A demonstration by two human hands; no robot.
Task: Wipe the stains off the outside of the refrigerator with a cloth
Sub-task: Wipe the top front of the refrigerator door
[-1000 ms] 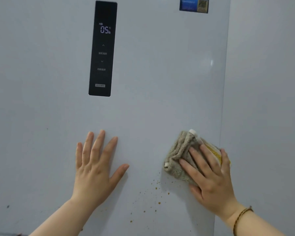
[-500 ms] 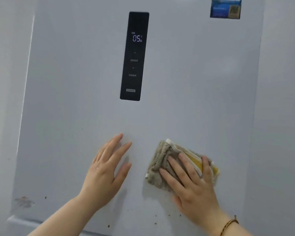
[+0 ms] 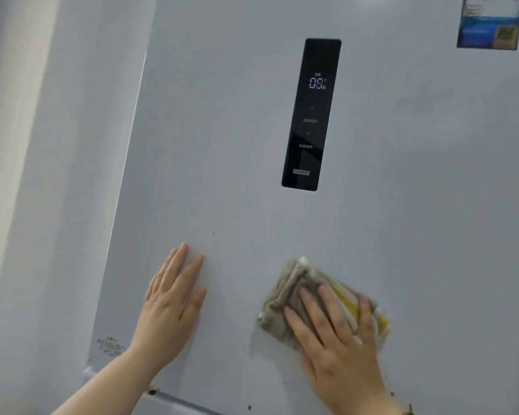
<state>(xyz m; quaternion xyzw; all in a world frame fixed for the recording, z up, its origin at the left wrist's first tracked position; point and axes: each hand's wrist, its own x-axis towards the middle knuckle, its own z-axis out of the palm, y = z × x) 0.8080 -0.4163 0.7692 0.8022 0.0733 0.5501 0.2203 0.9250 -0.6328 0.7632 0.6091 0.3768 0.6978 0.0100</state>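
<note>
The white refrigerator door (image 3: 222, 145) fills the view. My right hand (image 3: 339, 339) presses a folded grey and yellow cloth (image 3: 285, 292) flat against the door, fingers straight on top of it. My left hand (image 3: 171, 304) lies flat on the door to the left of the cloth, fingers together and straight. Small brown stain specks (image 3: 152, 392) sit near the door's bottom edge, with another speck (image 3: 249, 407) lower right of it and a tiny dot (image 3: 213, 233) above my left hand.
A black control panel (image 3: 310, 115) with a lit temperature readout runs down the door above the hands. A blue sticker (image 3: 489, 22) is at the top right. A faded label (image 3: 110, 345) marks the door's lower left corner. A pale wall (image 3: 27, 175) stands at left.
The view has shifted left, so the door's left edge and wall now show. My right hand has slid the cloth leftward across the door over the speckled patch. My left hand stays flat.
</note>
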